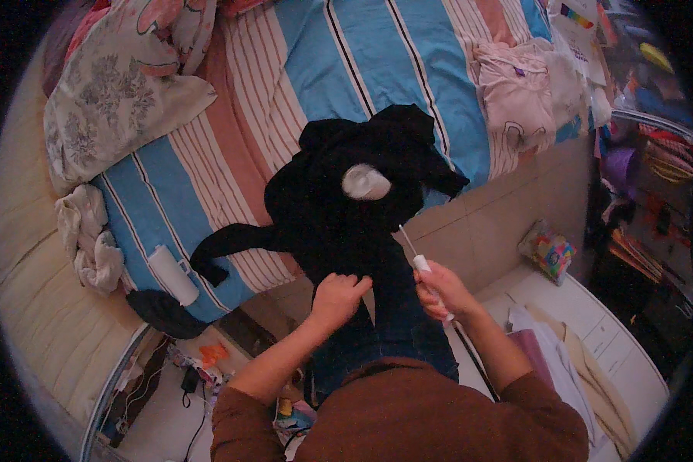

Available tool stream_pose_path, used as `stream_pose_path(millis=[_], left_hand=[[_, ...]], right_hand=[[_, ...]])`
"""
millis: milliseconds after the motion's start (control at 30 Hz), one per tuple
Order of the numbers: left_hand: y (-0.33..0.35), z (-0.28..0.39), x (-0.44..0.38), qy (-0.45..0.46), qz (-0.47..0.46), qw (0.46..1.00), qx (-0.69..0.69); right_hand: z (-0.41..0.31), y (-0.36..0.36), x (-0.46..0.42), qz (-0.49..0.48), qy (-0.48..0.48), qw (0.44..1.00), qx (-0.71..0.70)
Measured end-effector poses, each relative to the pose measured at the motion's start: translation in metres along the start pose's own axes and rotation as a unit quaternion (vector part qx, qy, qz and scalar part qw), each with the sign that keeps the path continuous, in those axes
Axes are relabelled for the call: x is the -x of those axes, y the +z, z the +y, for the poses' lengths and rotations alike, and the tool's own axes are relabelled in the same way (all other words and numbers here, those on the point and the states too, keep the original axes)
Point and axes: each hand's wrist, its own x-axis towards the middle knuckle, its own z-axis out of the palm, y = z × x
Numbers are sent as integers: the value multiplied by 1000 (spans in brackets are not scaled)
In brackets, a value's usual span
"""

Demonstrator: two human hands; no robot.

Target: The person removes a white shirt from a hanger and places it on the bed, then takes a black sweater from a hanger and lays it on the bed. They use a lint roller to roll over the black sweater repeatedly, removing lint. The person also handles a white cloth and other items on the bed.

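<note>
A black garment (335,213) lies bunched over the bed's edge and my lap, one sleeve-like strip stretching to the left. On top of it rests a small white roundish object (367,182), perhaps a roll or ball of material. My left hand (341,297) grips the near part of the black cloth with bent fingers. In my right hand (444,289) is a tool with a white handle and a thin metal shaft (406,238), pointing up and left towards the cloth; its exact kind cannot be told.
Striped bedding (323,58) covers the bed. A white roll (173,275) lies at its left, near a crumpled white cloth (89,239). A folded pink garment (514,92) rests at the right. A colourful packet (548,251) stands on a white surface at the right; cables (150,369) lie lower left.
</note>
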Motion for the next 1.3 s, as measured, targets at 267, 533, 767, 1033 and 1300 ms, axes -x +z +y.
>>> stream_pose_path(millis=[267,533,767,1033,1300], left_hand=[[58,-32,24,-156,-156,975,-32],[19,-46,-38,-128,-86,971,182],[-26,-76,-136,-245,225,943,9],[-34,-100,-135,-339,131,720,591],[-36,-83,-110,-275,111,808,510]], right_hand=[[-7,-28,17,-240,-28,890,-387],[-15,-27,28,-119,-70,969,-205],[-35,-15,9,-267,-137,865,-401],[-71,-21,17,-281,-268,893,-228],[-20,-25,-56,217,-236,858,400]])
